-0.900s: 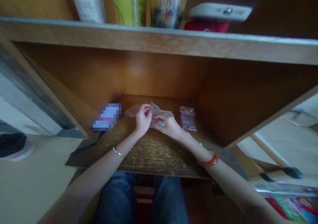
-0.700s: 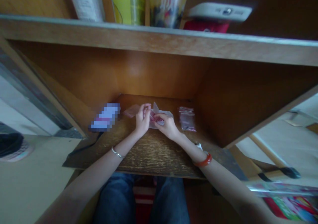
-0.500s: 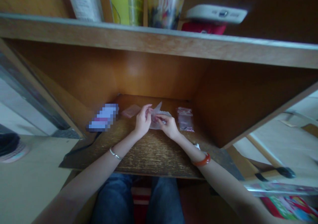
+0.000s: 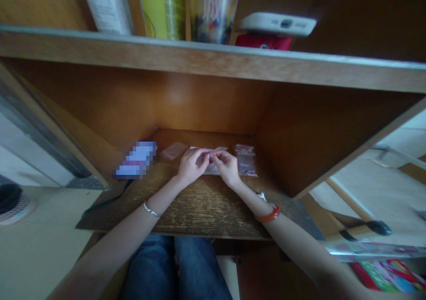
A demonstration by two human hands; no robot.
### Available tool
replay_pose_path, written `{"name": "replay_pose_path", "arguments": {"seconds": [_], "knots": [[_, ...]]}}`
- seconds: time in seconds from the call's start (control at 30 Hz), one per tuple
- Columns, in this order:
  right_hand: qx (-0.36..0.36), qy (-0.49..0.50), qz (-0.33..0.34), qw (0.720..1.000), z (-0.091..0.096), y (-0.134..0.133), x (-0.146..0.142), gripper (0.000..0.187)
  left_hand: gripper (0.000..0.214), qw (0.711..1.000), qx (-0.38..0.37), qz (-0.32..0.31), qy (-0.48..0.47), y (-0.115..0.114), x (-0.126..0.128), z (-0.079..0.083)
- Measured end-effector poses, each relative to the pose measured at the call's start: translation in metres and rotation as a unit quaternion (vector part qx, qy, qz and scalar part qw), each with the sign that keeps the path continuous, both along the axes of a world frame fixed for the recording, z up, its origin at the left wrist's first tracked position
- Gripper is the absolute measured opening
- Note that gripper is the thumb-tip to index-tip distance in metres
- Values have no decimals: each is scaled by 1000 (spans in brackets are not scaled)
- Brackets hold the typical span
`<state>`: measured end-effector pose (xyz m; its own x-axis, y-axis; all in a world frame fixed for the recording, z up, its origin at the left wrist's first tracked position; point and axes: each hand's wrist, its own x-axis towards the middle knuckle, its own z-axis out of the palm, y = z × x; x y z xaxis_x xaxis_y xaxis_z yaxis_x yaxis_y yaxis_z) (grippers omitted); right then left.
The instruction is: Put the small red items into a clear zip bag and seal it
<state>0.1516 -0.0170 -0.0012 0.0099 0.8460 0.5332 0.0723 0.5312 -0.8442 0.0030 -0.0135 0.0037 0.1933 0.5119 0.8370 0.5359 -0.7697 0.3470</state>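
Head view looks down into a wooden alcove, where a seated person works with both arms stretched out over the tabletop [image 4: 199, 207]. The left hand [image 4: 191, 163] and right hand [image 4: 226, 164] meet at a small clear packet [image 4: 213, 170], which sits low over the tabletop near the back wall, about in the middle of the alcove. Each hand has thumb and forefinger pinched shut on the packet's upper edge. The fingers [image 4: 203, 157] of the two hands come so near one another that they almost touch.

As for how far the work has got, I'd judge it mid-way on this one packet: it is gripped at its top edge, but the picture is too dim and small to tell whether that edge is open or sealed, or what is inside. A second bag [image 4: 246, 160] lies flat just to the right of the right hand, apart from it. A pinkish sachet [image 4: 173, 150] lies flat to the left, near the left hand. Neither is touched, so if they belong to the same work they look left to do.

A silver bracelet [image 4: 150, 210] circles the left wrist, a red bangle [image 4: 268, 214] the right. Overhead, a shelf [image 4: 213, 62] carries cups and a white device [image 4: 278, 23].
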Motion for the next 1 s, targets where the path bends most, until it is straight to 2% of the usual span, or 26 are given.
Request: {"name": "replay_pose_path", "arguments": {"seconds": [0.13, 0.27, 0.5, 0.63, 0.73, 1.0], "knots": [[4, 22, 0, 1000, -1, 1, 1, 19, 15, 999, -6, -38, 15, 1, 0, 0], [2, 16, -10, 1000, -2, 2, 1, 19, 16, 999, -8, -41, -3, 4, 1, -3], [41, -80, -47, 995, 2, -5, -1, 18, 16, 1000, -8, 26, 9, 8, 0, -9], [63, -123, -90, 986, 3, -8, 0, 18, 16, 996, 13, 70, 46, 9, 2, -14], [66, -133, -94, 984, 2, -8, 2, 16, 15, 992, 31, 93, 79, 8, 4, -14], [73, -138, -50, 986, 2, -11, 2, 22, 16, 988, -31, 39, 148, 1, 3, -3]]}}
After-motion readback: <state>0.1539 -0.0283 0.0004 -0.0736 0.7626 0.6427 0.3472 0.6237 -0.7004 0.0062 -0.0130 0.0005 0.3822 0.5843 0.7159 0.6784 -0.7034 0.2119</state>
